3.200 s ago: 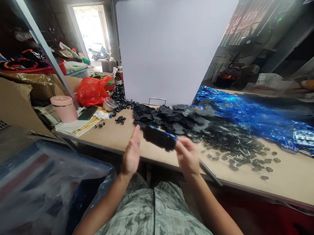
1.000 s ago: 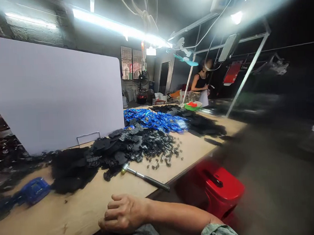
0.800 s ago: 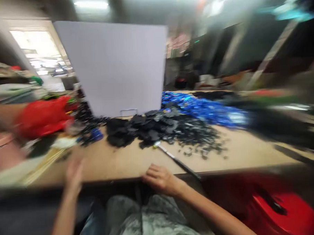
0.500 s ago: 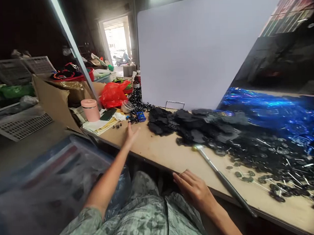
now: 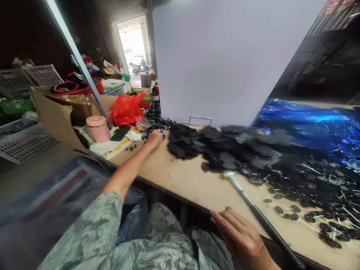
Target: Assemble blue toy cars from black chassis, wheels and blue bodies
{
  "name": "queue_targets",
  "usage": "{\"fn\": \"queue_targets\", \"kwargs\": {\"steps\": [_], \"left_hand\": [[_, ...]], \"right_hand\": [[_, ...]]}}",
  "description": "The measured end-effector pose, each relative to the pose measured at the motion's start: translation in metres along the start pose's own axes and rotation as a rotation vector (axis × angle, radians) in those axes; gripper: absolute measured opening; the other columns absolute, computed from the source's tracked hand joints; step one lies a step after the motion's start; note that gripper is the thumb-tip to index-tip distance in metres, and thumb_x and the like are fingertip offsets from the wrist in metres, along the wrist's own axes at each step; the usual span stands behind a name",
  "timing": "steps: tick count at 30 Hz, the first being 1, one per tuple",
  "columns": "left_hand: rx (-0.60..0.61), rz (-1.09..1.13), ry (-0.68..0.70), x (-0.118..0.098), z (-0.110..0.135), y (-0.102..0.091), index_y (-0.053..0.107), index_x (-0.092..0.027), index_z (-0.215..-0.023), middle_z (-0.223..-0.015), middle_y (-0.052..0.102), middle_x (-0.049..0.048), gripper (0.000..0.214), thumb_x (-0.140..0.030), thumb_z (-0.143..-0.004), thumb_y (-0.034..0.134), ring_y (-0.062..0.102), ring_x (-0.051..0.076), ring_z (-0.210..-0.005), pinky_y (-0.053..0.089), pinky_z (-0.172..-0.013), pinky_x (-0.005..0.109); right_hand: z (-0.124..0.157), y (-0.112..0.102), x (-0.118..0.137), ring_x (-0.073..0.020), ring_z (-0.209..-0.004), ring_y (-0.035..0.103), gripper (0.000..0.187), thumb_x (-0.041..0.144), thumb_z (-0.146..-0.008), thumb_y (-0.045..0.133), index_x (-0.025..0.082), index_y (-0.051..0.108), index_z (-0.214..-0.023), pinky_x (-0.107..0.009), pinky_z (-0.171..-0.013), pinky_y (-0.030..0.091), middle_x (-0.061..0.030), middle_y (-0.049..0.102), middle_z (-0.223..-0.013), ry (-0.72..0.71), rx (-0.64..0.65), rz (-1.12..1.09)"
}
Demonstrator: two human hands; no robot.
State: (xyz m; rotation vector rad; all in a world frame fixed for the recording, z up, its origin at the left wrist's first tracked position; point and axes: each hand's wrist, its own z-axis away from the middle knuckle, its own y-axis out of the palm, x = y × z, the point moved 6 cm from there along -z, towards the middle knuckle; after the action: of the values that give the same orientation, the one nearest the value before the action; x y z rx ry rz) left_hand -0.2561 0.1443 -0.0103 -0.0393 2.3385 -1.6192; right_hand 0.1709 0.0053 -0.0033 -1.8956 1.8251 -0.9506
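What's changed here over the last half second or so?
The left hand has stretched forward and now curls over the small blue toy it was reaching for. The right hand stays flat on the edge of the table, empty. The hammer and the pile of black parts lie as before.

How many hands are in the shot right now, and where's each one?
2. The left hand is stretched out over a small blue thing beside the black parts pile. The right hand lies flat on the near edge of the table, beside the hammer.
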Motion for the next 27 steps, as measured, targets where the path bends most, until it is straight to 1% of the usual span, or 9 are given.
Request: {"fn": "queue_targets", "kwargs": {"steps": [4, 7, 9, 13, 16, 19, 22, 25, 27], "left_hand": [[-0.314, 0.172, -0.175, 0.029, 0.005, -0.039, 0.065, -0.015, -0.119, -0.120, 0.067, 0.0094, 0.029, -0.037, -0.101, 0.060, 0.067, 0.022, -0.107, 0.058, -0.092, 0.044], [-0.528, 0.276, -0.339, 0.073, 0.051, -0.079, 0.068, -0.011, -0.105, -0.105, 0.069, 0.0077, 0.027, -0.034, -0.103, 0.054, 0.067, 0.017, -0.097, 0.055, -0.087, 0.033], [-0.628, 0.321, -0.444, 0.101, 0.112, -0.104, 0.068, -0.010, -0.105, -0.100, 0.070, 0.0073, 0.031, -0.036, -0.103, 0.051, 0.065, 0.014, -0.092, 0.052, -0.082, 0.027], [-0.756, 0.417, -0.886, 0.140, 0.283, -0.129, 0.071, -0.016, -0.099, -0.084, 0.070, 0.0022, 0.036, -0.049, -0.090, 0.062, 0.064, 0.016, -0.078, 0.051, -0.071, 0.026], [-0.696, 0.408, -1.071, 0.141, 0.383, -0.117, 0.071, -0.018, -0.086, -0.065, 0.064, -0.0001, 0.039, -0.056, -0.079, 0.071, 0.063, 0.020, -0.067, 0.049, -0.062, 0.029], [-0.579, 0.417, -1.234, 0.136, 0.440, -0.086, 0.072, -0.021, -0.079, -0.056, 0.060, -0.0003, 0.037, -0.057, -0.073, 0.075, 0.064, 0.025, -0.064, 0.049, -0.058, 0.033], [-0.476, 0.435, -1.365, 0.131, 0.466, -0.056, 0.072, -0.021, -0.084, -0.068, 0.068, 0.0027, 0.032, -0.053, -0.078, 0.075, 0.069, 0.028, -0.077, 0.054, -0.067, 0.037], [-0.427, 0.460, -1.446, 0.133, 0.476, -0.036, 0.070, -0.017, -0.101, -0.101, 0.073, 0.0075, 0.033, -0.048, -0.090, 0.069, 0.069, 0.026, -0.102, 0.054, -0.093, 0.046], [-0.431, 0.493, -1.445, 0.138, 0.469, -0.027, 0.070, -0.015, -0.109, -0.119, 0.070, 0.0136, 0.033, -0.043, -0.089, 0.069, 0.060, 0.032, -0.125, 0.047, -0.107, 0.050]], "right_hand": [[-0.047, 0.005, -0.021, -0.0152, -0.068, 0.056, 0.028, 0.003, -0.096, 0.058, 0.016, 0.063, -0.121, -0.029, -0.063, 0.047, -0.0024, 0.062, -0.074, 0.009, -0.019, -0.013], [-0.101, 0.041, -0.055, -0.0166, -0.074, 0.057, 0.015, 0.013, -0.100, 0.057, 0.018, 0.066, -0.112, -0.029, -0.065, 0.045, -0.0053, 0.066, -0.083, 0.002, 0.049, 0.085], [-0.133, 0.081, -0.084, -0.0222, -0.088, 0.060, 0.015, 0.022, -0.100, 0.058, 0.017, 0.067, -0.111, -0.034, -0.075, 0.046, -0.0109, 0.070, -0.097, 0.049, 0.196, 0.247], [-0.163, 0.150, -0.128, -0.0314, -0.099, 0.056, 0.017, 0.030, -0.092, 0.067, 0.014, 0.069, -0.096, -0.040, -0.080, 0.040, -0.0164, 0.069, -0.102, 0.112, 0.517, 0.502], [-0.167, 0.166, -0.140, -0.0291, -0.091, 0.058, 0.015, 0.021, -0.090, 0.063, 0.016, 0.066, -0.076, -0.038, -0.076, 0.038, -0.0134, 0.069, -0.085, 0.106, 0.537, 0.504], [-0.172, 0.161, -0.147, -0.0262, -0.083, 0.061, 0.023, 0.020, -0.096, 0.051, 0.014, 0.067, -0.080, -0.036, -0.072, 0.037, -0.0141, 0.069, -0.084, 0.139, 0.501, 0.531], [-0.182, 0.142, -0.159, -0.0233, -0.074, 0.062, 0.024, 0.023, -0.095, 0.048, 0.012, 0.069, -0.098, -0.033, -0.066, 0.037, -0.0143, 0.071, -0.086, 0.334, 0.385, 0.422], [-0.190, 0.130, -0.169, -0.0227, -0.068, 0.065, 0.028, 0.028, -0.092, 0.052, 0.013, 0.069, -0.109, -0.031, -0.062, 0.041, -0.0119, 0.072, -0.080, 0.613, 0.262, 0.155], [-0.196, 0.140, -0.159, -0.0208, -0.060, 0.065, 0.030, 0.034, -0.094, 0.050, 0.016, 0.068, -0.110, -0.030, -0.057, 0.044, -0.0083, 0.070, -0.072, 0.664, 0.347, -0.031]]}}
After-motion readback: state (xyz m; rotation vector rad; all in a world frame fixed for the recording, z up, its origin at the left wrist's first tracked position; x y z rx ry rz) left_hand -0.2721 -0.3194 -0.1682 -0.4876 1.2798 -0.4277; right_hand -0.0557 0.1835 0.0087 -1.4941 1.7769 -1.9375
